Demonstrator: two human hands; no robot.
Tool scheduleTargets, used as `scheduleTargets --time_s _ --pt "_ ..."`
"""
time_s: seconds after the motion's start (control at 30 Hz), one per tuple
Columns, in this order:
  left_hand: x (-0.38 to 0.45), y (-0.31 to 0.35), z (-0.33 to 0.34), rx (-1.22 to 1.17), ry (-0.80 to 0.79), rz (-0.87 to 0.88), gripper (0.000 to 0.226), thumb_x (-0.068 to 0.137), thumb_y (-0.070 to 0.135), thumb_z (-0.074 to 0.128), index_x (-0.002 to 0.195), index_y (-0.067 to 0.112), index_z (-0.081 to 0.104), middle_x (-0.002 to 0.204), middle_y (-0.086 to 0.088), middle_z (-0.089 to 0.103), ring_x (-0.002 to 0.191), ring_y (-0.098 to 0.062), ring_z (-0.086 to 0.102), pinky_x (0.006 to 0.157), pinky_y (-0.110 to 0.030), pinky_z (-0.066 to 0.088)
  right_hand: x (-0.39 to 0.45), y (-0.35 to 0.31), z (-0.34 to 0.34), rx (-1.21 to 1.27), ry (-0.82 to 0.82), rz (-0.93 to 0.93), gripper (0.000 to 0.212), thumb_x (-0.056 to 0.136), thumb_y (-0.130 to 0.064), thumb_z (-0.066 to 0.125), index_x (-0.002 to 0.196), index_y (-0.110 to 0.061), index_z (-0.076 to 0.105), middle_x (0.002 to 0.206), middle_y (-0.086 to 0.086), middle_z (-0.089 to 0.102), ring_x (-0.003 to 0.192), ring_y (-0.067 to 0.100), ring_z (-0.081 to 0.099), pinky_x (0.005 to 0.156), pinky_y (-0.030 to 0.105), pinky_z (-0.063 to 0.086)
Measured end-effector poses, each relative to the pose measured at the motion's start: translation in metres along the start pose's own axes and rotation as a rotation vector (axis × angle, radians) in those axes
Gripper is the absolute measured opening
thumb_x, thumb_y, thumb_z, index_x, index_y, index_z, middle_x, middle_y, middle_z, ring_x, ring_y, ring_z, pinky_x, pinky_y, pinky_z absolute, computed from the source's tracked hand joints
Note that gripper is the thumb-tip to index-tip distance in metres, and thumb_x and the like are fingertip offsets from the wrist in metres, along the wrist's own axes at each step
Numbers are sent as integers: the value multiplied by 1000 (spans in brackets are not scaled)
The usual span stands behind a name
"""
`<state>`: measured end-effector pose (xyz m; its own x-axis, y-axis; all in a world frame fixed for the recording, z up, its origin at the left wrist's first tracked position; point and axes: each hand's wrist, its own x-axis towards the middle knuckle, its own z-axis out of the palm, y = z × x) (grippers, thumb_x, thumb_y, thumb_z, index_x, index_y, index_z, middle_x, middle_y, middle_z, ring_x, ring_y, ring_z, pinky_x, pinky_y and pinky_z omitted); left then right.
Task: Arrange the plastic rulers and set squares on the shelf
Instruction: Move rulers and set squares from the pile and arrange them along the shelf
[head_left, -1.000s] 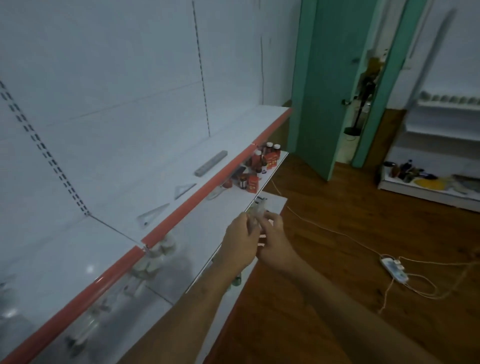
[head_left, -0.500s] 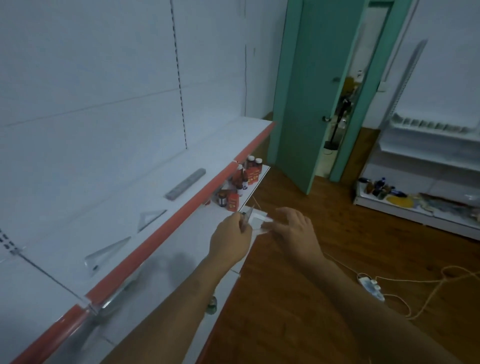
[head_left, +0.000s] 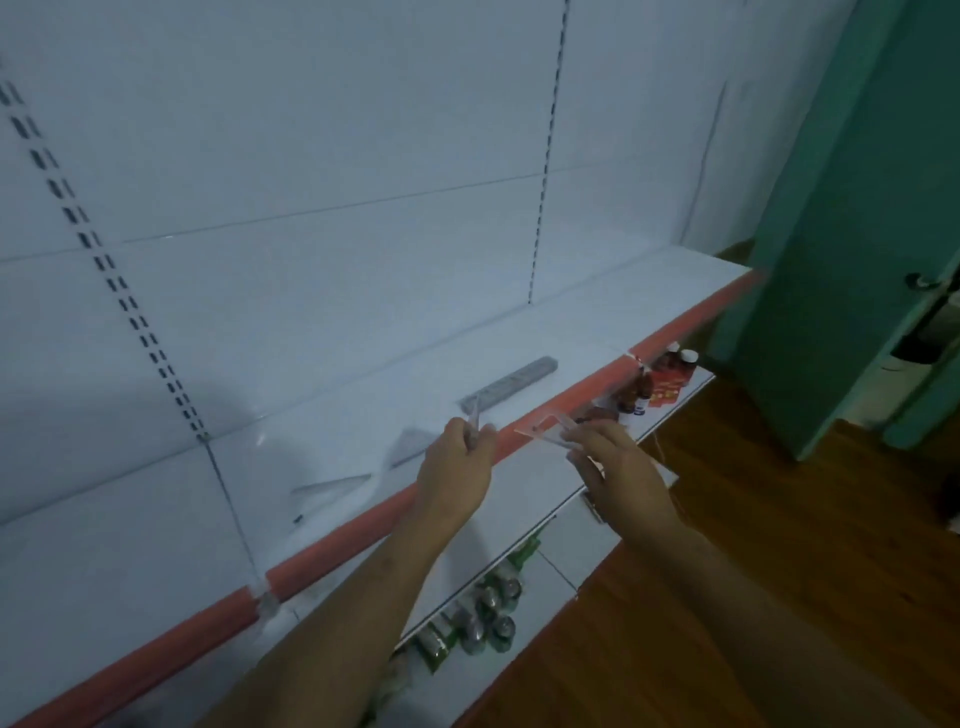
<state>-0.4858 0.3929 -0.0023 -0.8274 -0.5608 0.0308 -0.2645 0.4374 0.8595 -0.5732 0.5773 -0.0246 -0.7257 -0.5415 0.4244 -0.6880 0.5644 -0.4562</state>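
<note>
Holding 1 clear plastic piece in each hand now, apart, where 0.5 s ago both hands met over a single small bundle out past the shelf edge. Left hand (head_left: 457, 470) curled round a thin clear piece (head_left: 474, 415), tip poking up above the knuckles, over the red front strip (head_left: 587, 387). Right hand (head_left: 618, 467) pinching a clear set square (head_left: 545, 427) by 1 end, held flat just off the strip. Judged as stock split and ready for placing. Already lying on the top shelf (head_left: 597, 322): a grey ruler (head_left: 511, 380) and 2 set squares (head_left: 413, 444) (head_left: 332, 488), in a row, slightly apart. Differing also in viewpoint: closer in and turned toward the wall, doorway mostly gone from sight. Cans (head_left: 485, 618) and small bottles (head_left: 636, 389) visible on lower shelves.
</note>
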Motion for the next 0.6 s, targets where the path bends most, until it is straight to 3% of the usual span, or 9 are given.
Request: scheduleTargets --time_s 0.13,0.33,0.5,0.6 --pt "18 -24 -30 128 180 -130 23 92 35 49 78 15 47 76 -2 58 71 -22 55 64 -34 42 49 -2 33 109 -58 -158 23 94 -15 55 114 -14 66 115 6 58 99 18 58 79 30 51" --pt "3 -58 -74 351 442 -285 25 82 48 50 86 23 49 77 5 57 72 -19 56 74 -36 50 93 -33 84 299 -198 -374 21 94 -21 54 108 -17 68 107 0 59 91 9 55 77 15 37" --pt "-30 -93 -106 399 549 -483 26 81 48 56 90 24 51 88 2 63 81 -21 59 79 -37 52 103 -71 133 341 -379 -482 18 93 -20 59 108 -20 69 108 -2 61 91 12 62 76 17 40" --pt "-42 -105 -122 426 590 -543 26 80 48 55 91 25 52 90 2 64 82 -20 60 81 -38 52 108 -95 152 310 -461 -578 17 92 -20 61 106 -20 70 109 -2 62 94 15 63 79 28 49"
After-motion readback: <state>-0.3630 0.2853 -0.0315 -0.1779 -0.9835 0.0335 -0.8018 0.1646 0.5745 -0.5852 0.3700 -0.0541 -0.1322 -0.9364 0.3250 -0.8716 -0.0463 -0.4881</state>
